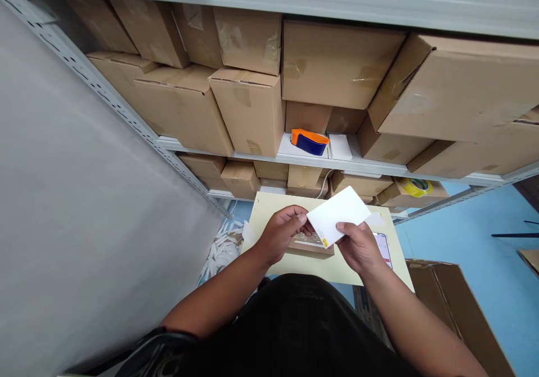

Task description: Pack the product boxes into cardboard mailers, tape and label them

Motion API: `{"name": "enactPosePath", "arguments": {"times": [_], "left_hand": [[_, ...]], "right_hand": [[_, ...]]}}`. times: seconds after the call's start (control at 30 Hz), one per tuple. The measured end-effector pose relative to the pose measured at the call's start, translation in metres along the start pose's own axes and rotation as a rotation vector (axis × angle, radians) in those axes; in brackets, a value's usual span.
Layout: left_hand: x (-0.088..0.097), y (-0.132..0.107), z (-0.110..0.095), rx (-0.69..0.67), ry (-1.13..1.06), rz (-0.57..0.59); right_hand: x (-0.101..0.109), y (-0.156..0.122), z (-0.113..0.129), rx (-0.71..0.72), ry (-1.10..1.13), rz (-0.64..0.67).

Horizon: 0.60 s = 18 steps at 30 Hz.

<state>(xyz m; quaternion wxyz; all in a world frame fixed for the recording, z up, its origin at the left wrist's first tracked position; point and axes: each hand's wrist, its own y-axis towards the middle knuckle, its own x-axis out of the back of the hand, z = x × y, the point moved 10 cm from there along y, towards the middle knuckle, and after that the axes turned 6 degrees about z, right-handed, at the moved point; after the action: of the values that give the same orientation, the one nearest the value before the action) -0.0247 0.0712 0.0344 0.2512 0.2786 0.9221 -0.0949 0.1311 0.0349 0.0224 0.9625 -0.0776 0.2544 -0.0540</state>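
Observation:
A flat white rectangular card [340, 213], with a small yellow mark and fine print at its near corner, is held tilted above the table. My right hand [359, 243] grips its lower right edge, thumb on top and fingers underneath. At the card's left corner, my left hand [284, 232] is closed, its thumb and forefinger pinched together there. Below both hands lies a small cardboard box [314, 249] with clear tape on it, partly covered by the card and my fingers. A phone [382, 249] with a lit screen rests just beyond my right wrist.
The pale yellow table [269, 262] stands before a metal shelf [396, 166] stacked with cardboard boxes [252, 107]. An orange and blue roll [310, 142] and a white stack [339, 147] sit there. Yellow tape [416, 187] lies lower. White scraps [223, 251] and an opened carton [452, 304] flank the table.

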Motion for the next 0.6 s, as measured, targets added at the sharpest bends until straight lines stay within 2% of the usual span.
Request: {"name": "enactPosePath", "arguments": {"times": [0.1, 0.2, 0.33, 0.43, 0.6], "left_hand": [[-0.004, -0.001, -0.008, -0.007, 0.085, 0.03], [-0.007, -0.004, -0.007, -0.01, 0.128, 0.028], [-0.006, -0.007, -0.003, -0.052, 0.109, 0.008], [-0.008, -0.008, -0.001, -0.054, 0.075, 0.042], [-0.013, -0.009, -0.002, -0.059, 0.021, 0.086]], "right_hand": [[-0.001, -0.002, -0.005, -0.066, -0.011, 0.035], [-0.006, -0.004, -0.008, -0.079, -0.005, 0.042], [-0.018, -0.011, -0.015, -0.122, 0.012, 0.044], [-0.018, -0.015, -0.013, -0.11, 0.034, 0.009], [-0.018, -0.017, -0.012, -0.112, 0.04, 0.026]]}}
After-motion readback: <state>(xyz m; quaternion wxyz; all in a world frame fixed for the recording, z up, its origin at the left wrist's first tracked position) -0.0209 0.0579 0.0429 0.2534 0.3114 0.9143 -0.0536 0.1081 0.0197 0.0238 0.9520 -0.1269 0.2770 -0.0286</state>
